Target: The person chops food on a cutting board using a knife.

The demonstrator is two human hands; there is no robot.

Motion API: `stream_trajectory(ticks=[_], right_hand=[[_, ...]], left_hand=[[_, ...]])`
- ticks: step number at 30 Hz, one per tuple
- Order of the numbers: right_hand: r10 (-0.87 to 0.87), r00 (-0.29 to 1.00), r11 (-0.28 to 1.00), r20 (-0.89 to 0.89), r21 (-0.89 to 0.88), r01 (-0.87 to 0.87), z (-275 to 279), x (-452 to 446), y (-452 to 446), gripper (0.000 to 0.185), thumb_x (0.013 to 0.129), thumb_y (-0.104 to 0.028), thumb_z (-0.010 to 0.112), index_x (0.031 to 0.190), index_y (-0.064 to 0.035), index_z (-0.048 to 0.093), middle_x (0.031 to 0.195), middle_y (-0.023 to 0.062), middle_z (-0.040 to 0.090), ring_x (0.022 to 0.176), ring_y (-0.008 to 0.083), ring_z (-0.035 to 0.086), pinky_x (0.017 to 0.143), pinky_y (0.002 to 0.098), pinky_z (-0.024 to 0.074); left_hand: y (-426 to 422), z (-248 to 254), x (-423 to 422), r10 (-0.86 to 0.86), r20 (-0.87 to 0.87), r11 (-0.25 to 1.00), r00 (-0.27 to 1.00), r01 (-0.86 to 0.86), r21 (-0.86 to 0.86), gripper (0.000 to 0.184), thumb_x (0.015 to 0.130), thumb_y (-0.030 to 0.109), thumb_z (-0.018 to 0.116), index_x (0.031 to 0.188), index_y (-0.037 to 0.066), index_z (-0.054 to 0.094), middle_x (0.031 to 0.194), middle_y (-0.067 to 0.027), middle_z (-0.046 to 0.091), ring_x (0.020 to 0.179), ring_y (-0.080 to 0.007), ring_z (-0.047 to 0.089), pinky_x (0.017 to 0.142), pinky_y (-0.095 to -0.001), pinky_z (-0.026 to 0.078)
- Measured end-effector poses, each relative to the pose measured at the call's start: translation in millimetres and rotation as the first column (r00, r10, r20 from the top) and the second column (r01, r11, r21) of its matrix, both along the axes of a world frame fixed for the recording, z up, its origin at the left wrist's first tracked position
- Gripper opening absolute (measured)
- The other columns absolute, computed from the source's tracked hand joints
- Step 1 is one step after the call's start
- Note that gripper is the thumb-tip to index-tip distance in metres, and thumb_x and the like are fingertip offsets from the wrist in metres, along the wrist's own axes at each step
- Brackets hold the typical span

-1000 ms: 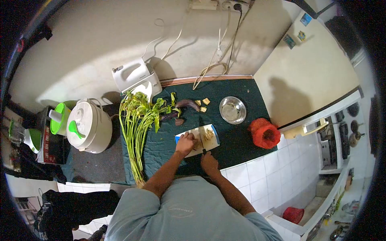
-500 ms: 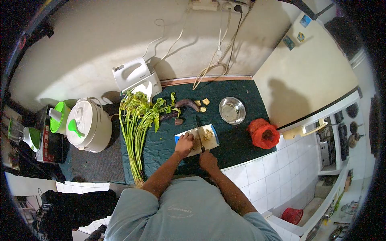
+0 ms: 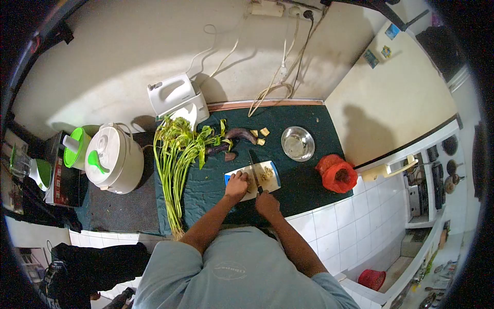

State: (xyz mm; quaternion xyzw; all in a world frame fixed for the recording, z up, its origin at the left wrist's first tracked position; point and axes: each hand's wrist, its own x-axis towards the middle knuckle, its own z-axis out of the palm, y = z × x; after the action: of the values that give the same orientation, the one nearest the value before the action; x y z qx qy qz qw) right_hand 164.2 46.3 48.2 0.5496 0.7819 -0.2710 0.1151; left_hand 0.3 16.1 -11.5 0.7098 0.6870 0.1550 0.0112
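My right hand [image 3: 267, 204] is wrapped round the handle of a kitchen knife [image 3: 255, 169], whose blade points away from me across the white cutting board [image 3: 270, 181] with blue ends. On the board's left half, my left hand [image 3: 237, 186] has its fingers curled down on a brownish piece of food, mostly hidden under them, close beside the blade. Small chopped pale bits [image 3: 266, 174] lie right of the knife. Beyond the board are a purple eggplant [image 3: 242, 133], some cut pale chunks [image 3: 261, 141] and a short dark purple piece [image 3: 230, 156].
Long-stemmed leafy greens [image 3: 172, 175] lie left of the board. A metal bowl [image 3: 298, 144] and a red plastic bag [image 3: 337, 174] stand to the right. At left are a rice cooker [image 3: 116, 159] and a white hand mixer [image 3: 177, 95]. Another person's dark clothing [image 3: 98, 265] shows lower left.
The view has shifted slightly. The knife blade leans a touch more to the left at its tip; both hands stay in nearly the same places on the board and handle.
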Motion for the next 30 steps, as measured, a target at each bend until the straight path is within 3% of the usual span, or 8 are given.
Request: stream_trajectory(ticks=[4,6,16,22,24,25,27,30], right_hand=[[-0.052,0.998,0.999,-0.041,-0.001,0.052,-10.0,0.6,-14.7,0.041,0.097,-0.037,0.046,0.108,0.0022,0.051,0.091,0.0246,0.068,0.089,0.0426,0.067,0.079,0.0527,0.0528],[-0.048,0.999,0.998,-0.016,0.026,0.049,-10.4,1.8,-19.5,0.04,0.097,-0.036,0.046,0.107,0.0022,0.052,0.094,0.0249,0.067,0.09,0.0426,0.067,0.079,0.0526,0.0527],[-0.008,1.0,1.0,-0.028,-0.017,0.008,-6.2,-0.6,-12.8,0.042,0.097,-0.037,0.046,0.11,0.0019,0.052,0.096,0.0253,0.067,0.092,0.0435,0.066,0.082,0.0534,0.0513],[0.01,1.0,0.999,0.0,0.034,-0.01,-1.1,5.0,-2.7,0.041,0.097,-0.037,0.045,0.112,0.0004,0.052,0.096,0.0264,0.067,0.091,0.0435,0.066,0.08,0.0541,0.0514],[0.053,0.998,0.997,0.028,0.052,-0.055,6.7,3.5,0.9,0.04,0.097,-0.037,0.046,0.111,0.0006,0.052,0.095,0.0263,0.067,0.09,0.0427,0.067,0.079,0.0538,0.052],[0.055,0.998,0.997,0.026,0.051,-0.056,8.5,2.3,0.6,0.04,0.097,-0.037,0.046,0.111,0.0006,0.052,0.095,0.0263,0.067,0.09,0.0427,0.067,0.079,0.0538,0.052],[0.029,1.0,0.997,0.004,0.067,-0.029,14.8,2.4,-1.8,0.04,0.097,-0.037,0.046,0.109,0.0004,0.053,0.094,0.0265,0.067,0.089,0.0424,0.067,0.079,0.0537,0.0522],[0.021,1.0,0.999,-0.013,0.039,-0.021,27.2,2.8,-7.1,0.041,0.096,-0.038,0.046,0.109,0.0004,0.054,0.094,0.0268,0.067,0.089,0.0423,0.067,0.079,0.0541,0.0521]], left_hand=[[-0.6,-2.5,-1.6,0.0,0.036,0.998,0.999,-0.003,0.066,0.019,0.079,0.018,0.055,0.08,0.005,0.069,0.104,-0.0074,0.057,0.103,-0.0269,0.05,0.084,-0.04,0.042],[-0.9,0.7,-0.9,-0.006,0.013,1.0,1.0,0.006,-0.013,0.019,0.077,0.017,0.056,0.081,0.004,0.069,0.104,-0.0077,0.058,0.103,-0.0271,0.051,0.084,-0.0401,0.042],[-2.1,0.9,-1.0,0.023,-0.029,1.0,0.999,-0.024,-0.011,0.021,0.077,0.014,0.055,0.087,0.003,0.069,0.107,-0.0078,0.059,0.102,-0.0275,0.052,0.083,-0.039,0.043],[-4.3,-11.3,-2.7,0.042,0.07,0.996,0.997,-0.036,-0.08,0.023,0.075,0.012,0.058,0.095,0.01,0.07,0.11,-0.0083,0.061,0.107,-0.0289,0.053,0.089,-0.0393,0.045],[-7.7,-11.7,-13.2,-0.038,0.316,0.999,0.948,0.036,0.009,0.023,0.077,0.008,0.057,0.096,0.008,0.07,0.108,-0.0103,0.062,0.106,-0.0314,0.055,0.094,-0.0406,0.045],[-10.7,-6.0,-13.8,-0.036,0.314,0.999,0.949,0.035,0.008,0.023,0.077,0.008,0.057,0.096,0.008,0.07,0.108,-0.0103,0.062,0.106,-0.0314,0.055,0.094,-0.0406,0.045],[-19.2,2.6,-10.9,0.208,0.425,0.978,0.881,-0.183,-0.099,0.022,0.08,0.007,0.056,0.097,0.006,0.07,0.107,-0.0124,0.063,0.103,-0.0345,0.057,0.094,-0.0415,0.046],[-17.8,-8.2,-24.2,0.18,0.41,0.984,0.894,-0.164,-0.073,0.02,0.083,0.011,0.057,0.098,0.007,0.069,0.107,-0.013,0.063,0.103,-0.0357,0.058,0.093,-0.0429,0.047]])
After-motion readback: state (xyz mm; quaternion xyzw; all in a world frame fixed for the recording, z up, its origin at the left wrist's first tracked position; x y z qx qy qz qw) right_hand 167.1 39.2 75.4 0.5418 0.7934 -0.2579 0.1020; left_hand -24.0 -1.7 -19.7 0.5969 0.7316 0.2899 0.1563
